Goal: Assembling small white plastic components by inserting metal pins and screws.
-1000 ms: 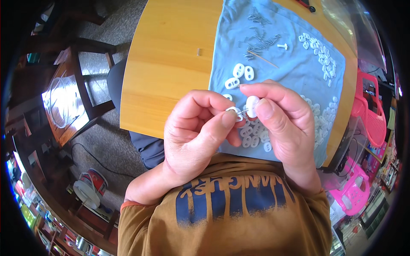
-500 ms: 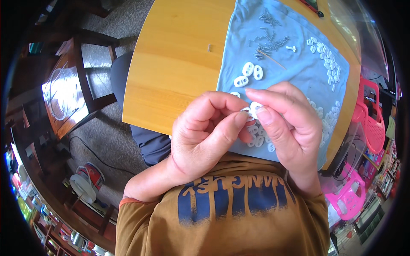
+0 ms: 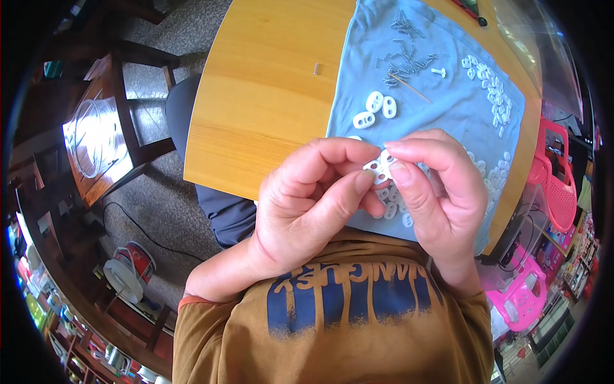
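In front of my chest, the two hands meet over the blue cloth [image 3: 441, 115]. My left hand [image 3: 313, 185] pinches a white oval two-hole cord lock piece [image 3: 378, 174] between thumb and fingertips. Against it, my right hand [image 3: 441, 185] grips a second small white plastic part [image 3: 387, 157]; fingertips cover much of both. Just beyond the hands lie several white oval cord locks [image 3: 364, 120] with two holes each. Loose white oval pieces [image 3: 391, 210] are partly hidden beneath my hands.
Small metal springs [image 3: 409, 64] form piles on the cloth beside a thin wooden stick [image 3: 409, 87] and a white T-shaped part [image 3: 439, 73]. Small white parts [image 3: 495, 96] lie along the right. One spring [image 3: 316, 68] rests on the wooden table [image 3: 256, 115]. Pink chairs [image 3: 555, 179] stand at right.
My fingers have tilted the white pieces so that the holes show more clearly. Both hands have stayed almost in place, still pinching the parts together.
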{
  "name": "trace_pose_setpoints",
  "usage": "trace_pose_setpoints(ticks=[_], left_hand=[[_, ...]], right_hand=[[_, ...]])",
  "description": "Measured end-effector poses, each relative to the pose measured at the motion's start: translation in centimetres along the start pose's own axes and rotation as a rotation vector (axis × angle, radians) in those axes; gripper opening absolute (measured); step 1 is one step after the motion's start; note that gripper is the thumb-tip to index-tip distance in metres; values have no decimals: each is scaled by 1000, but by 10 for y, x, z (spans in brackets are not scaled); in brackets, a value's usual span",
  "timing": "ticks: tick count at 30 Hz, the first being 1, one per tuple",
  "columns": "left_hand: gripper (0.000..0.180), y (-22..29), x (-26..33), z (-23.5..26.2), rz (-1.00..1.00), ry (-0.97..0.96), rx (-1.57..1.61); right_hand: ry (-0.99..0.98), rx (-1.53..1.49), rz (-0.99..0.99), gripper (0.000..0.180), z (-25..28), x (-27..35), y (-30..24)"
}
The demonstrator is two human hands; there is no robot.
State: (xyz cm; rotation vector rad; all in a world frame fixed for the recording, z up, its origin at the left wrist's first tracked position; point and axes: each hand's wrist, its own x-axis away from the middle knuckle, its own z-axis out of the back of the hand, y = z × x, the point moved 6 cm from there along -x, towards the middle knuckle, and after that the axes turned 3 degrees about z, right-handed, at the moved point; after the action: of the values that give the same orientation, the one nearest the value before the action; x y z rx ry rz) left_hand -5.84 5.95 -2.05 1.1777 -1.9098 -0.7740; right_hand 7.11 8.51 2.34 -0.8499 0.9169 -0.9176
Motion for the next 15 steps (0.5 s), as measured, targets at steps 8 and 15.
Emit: trace_pose_setpoints(ticks=[8, 15], left_hand=[[16, -2, 2, 2, 14, 12, -4], [18, -2, 1, 4, -24, 38, -37]], right_hand=[[56, -42, 0, 12, 1, 1, -1], [69, -52, -66, 12, 1, 1, 1]])
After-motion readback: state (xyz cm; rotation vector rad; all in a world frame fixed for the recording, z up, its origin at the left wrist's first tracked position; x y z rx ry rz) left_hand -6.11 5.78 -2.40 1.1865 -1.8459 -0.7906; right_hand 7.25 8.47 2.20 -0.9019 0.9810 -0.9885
